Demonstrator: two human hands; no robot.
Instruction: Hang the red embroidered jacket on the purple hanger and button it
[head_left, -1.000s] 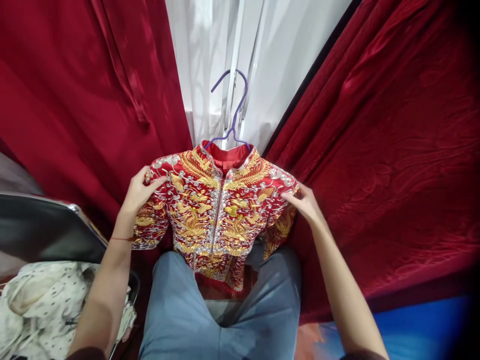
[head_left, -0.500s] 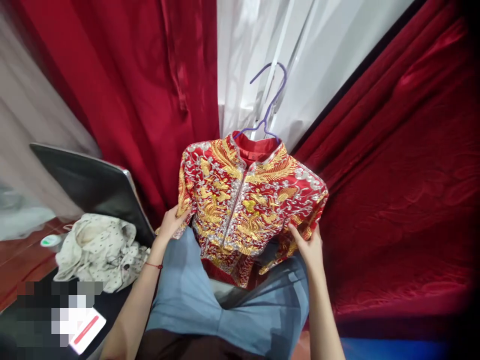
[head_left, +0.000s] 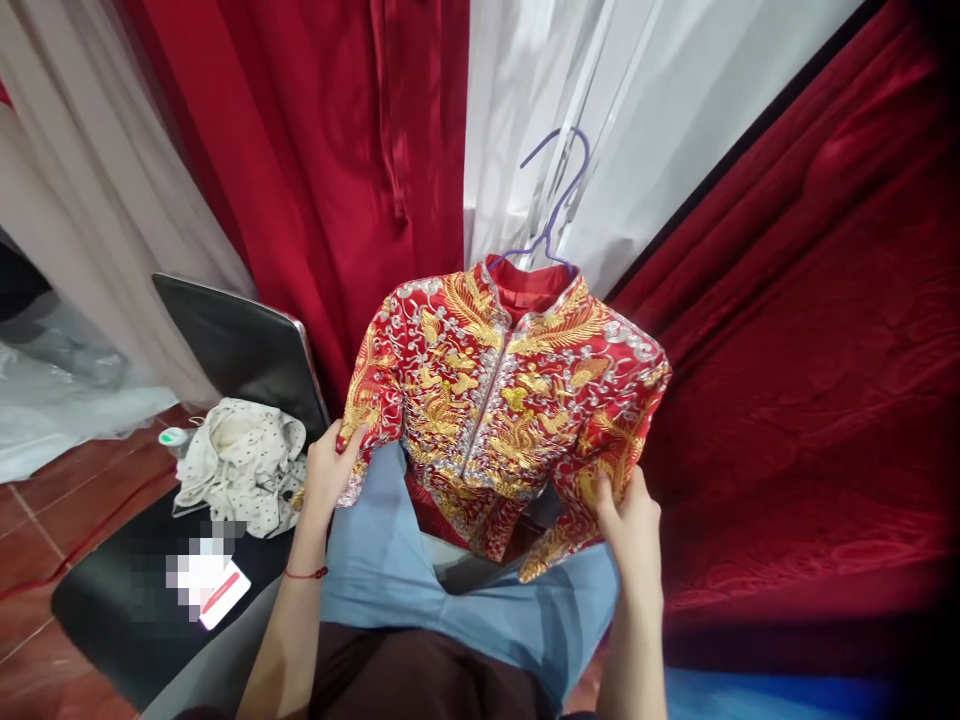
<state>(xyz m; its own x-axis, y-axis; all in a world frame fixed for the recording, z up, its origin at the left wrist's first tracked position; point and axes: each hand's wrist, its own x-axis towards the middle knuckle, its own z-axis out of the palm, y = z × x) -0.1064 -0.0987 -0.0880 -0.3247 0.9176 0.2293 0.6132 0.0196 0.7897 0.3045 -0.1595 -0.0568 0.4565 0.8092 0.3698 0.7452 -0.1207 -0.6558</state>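
A red jacket (head_left: 517, 400) with dense gold and silver embroidery is spread in front of me, its front joined down the middle and its collar upright. It sits on a purple hanger (head_left: 550, 220) whose hook rises above the collar. My left hand (head_left: 330, 465) grips the sleeve on the left, fingers wrapped round the cloth. On the other side, my right hand (head_left: 630, 510) is closed on the right sleeve, thumb on top. The hem hangs over my lap in blue trousers (head_left: 390, 560).
At left stands a black chair (head_left: 240, 340) bearing a crumpled white dotted cloth (head_left: 240, 460), with a phone (head_left: 225, 595) on its seat. A small bottle (head_left: 174, 438) is beside the cloth. Red curtains (head_left: 795, 350) hang at right, white drapes (head_left: 517, 100) behind.
Both hands have spread the sleeves farther out, and the left sleeve now shows more fully. The view has shifted left, bringing more of the chair and floor into sight.
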